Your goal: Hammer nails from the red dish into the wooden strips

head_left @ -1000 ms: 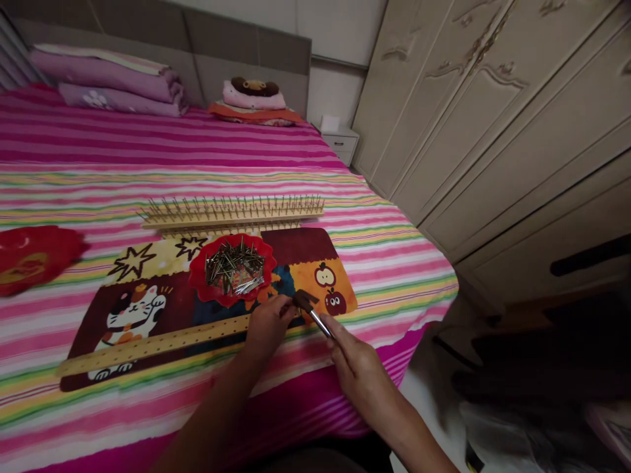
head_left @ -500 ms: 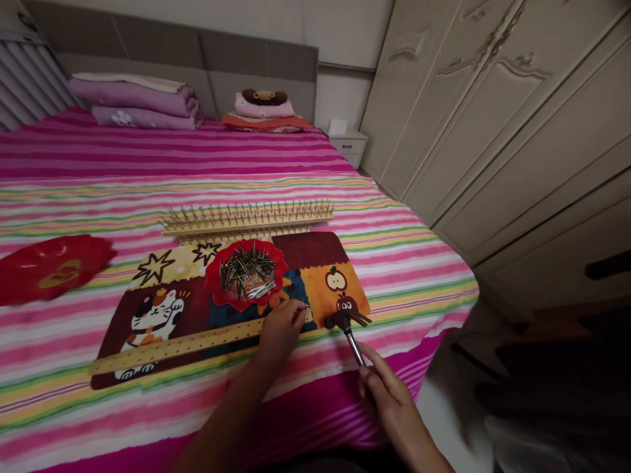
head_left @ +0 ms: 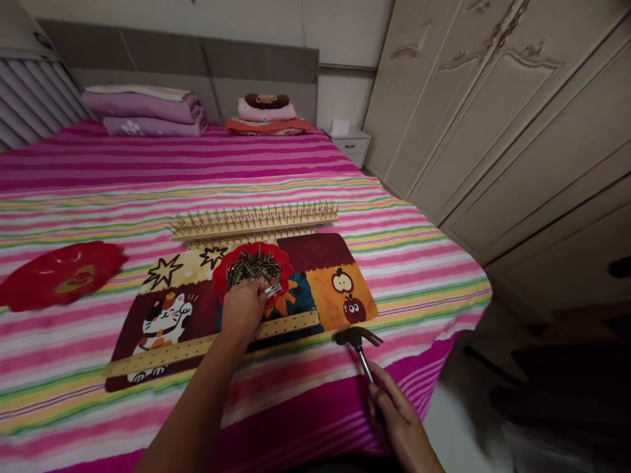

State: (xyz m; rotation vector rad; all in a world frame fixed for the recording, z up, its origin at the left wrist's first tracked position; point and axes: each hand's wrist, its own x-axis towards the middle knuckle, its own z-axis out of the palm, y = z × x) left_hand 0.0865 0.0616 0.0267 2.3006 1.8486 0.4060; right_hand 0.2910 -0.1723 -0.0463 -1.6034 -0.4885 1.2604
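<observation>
My left hand (head_left: 242,309) reaches over the near rim of a red scalloped bowl (head_left: 286,269) that holds many loose nails (head_left: 249,263). Its fingers are curled down among the nails; the fingertips are hidden, so what they pinch cannot be made out. My right hand (head_left: 397,407) is wrapped round the handle of a claw hammer (head_left: 363,360), whose dark head hovers or rests by the mat's near right edge. Between me and the bowl, a wooden strip with rows of small holes (head_left: 290,322) lies across the mat, passing behind my left forearm.
A patterned mat (head_left: 310,249) lies under the bowl on the striped bed (head_left: 419,276). Behind it are wooden strips set with upright nails (head_left: 256,226). A red tray (head_left: 39,276) sits at left. Folded bedding (head_left: 148,112) is by the headboard; wardrobes (head_left: 468,131) stand at right.
My left hand has left the right end of the holed strip and moved left into the bowl of nails. The hammer has drawn slightly nearer me, still in my right hand.
</observation>
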